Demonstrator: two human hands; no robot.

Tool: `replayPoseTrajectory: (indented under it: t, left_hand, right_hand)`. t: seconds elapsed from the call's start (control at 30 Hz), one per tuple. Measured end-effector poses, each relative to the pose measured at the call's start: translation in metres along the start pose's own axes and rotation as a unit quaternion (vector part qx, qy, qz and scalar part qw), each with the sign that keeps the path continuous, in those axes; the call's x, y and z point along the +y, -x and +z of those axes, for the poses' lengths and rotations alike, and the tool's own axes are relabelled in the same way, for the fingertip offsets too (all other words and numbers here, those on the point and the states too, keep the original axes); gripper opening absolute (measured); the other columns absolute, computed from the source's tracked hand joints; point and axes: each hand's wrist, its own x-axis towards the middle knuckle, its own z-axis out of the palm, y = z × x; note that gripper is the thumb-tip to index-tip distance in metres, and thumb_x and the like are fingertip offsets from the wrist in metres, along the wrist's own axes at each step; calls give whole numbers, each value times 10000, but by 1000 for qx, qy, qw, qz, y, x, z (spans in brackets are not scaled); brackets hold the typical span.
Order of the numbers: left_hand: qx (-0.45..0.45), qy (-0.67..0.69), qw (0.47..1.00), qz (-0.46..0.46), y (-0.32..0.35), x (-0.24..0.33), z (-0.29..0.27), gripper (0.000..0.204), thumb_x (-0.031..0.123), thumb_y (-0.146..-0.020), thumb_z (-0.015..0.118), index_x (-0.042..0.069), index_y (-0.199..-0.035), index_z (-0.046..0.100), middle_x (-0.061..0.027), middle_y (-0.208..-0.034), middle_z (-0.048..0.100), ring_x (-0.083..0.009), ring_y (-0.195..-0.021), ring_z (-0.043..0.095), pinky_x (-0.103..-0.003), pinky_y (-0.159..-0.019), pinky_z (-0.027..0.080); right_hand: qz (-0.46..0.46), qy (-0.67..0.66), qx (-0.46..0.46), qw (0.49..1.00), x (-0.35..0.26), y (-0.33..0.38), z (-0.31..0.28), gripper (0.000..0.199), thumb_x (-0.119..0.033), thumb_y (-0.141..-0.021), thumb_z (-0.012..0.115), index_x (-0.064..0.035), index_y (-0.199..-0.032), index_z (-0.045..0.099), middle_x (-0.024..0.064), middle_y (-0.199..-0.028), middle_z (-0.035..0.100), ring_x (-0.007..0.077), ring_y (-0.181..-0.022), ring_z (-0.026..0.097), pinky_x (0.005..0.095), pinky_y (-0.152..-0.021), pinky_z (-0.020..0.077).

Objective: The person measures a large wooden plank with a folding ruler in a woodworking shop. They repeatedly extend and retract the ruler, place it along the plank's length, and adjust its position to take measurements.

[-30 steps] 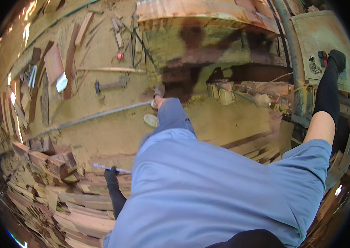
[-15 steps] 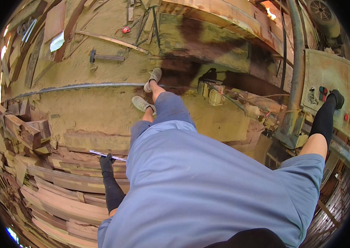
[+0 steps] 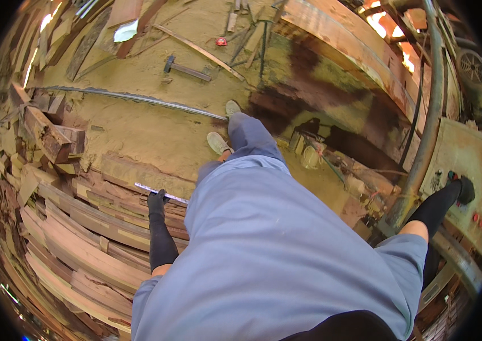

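Observation:
My left hand [image 3: 157,200], in a dark glove, is closed on a pale, thin ruler-like strip [image 3: 145,187] beside my left hip. The strip slants, its right end reaching my shirt, over stacked boards [image 3: 90,219]. Out to the right, my gloved right hand [image 3: 466,190] is at the face of a pale metal control box [image 3: 461,149]. It lies right beside the small green and red buttons [image 3: 452,175] and partly covers them. Its fingers blend into the dark glove, so their pose is unclear. Red round knobs [image 3: 480,220] sit lower on the same box.
A long squared timber [image 3: 343,42] runs along the far right. A metal rail [image 3: 138,98] crosses the dusty floor near my feet. A hammer [image 3: 187,69], a red tape measure [image 3: 221,41] and loose sticks lie beyond it. A thick pipe [image 3: 431,96] stands beside the box.
The whole view has tilted, with the floor items shifting right and the control box lower. My right hand stays at the box's buttons, and my left still holds the strip.

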Motion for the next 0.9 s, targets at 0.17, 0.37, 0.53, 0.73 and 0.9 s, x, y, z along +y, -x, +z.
replayPoseTrajectory:
  t: [0.17,0.37,0.53,0.73,0.9]
  left_hand:
    - [-1,38,999,38,-2,34,24,136,103,-875,650,-12,-865,578,-75,-824,602,-159,-673,624,-303,-607,607]
    - [-5,33,999,18,-3,55,47,134,64,-876,633,-30,-959,587,-88,-870,621,-166,-727,635,-318,-629,610]
    - [-21,56,998,-9,-27,74,77,141,43,-869,634,-25,-985,591,-78,-884,617,-176,-725,632,-329,-649,609]
    - [-5,75,995,59,-52,112,62,166,52,-855,654,-34,-980,587,-71,-861,601,-166,-692,609,-312,-607,585]
    - [-39,80,991,101,-71,129,5,143,83,-856,657,-23,-933,600,-59,-801,594,-144,-669,592,-301,-603,570]
  right_hand:
    - [47,-34,-10,998,4,23,-22,506,-618,-830,568,-164,-931,767,49,-824,701,206,-770,664,408,-619,498]
    - [72,-45,-15,996,-2,64,-67,503,-604,-861,538,-161,-927,766,50,-828,704,211,-771,662,416,-621,492]
    - [122,40,-12,992,24,22,-51,527,-601,-860,545,-128,-959,756,69,-942,712,240,-892,664,436,-705,501]
    - [39,-49,-79,995,1,116,-151,357,-411,-883,578,-116,-1014,733,102,-1013,707,271,-961,666,462,-746,514]
    - [78,-103,-20,991,-29,102,-134,374,-473,-877,569,-138,-894,734,83,-921,710,257,-832,670,444,-666,505]
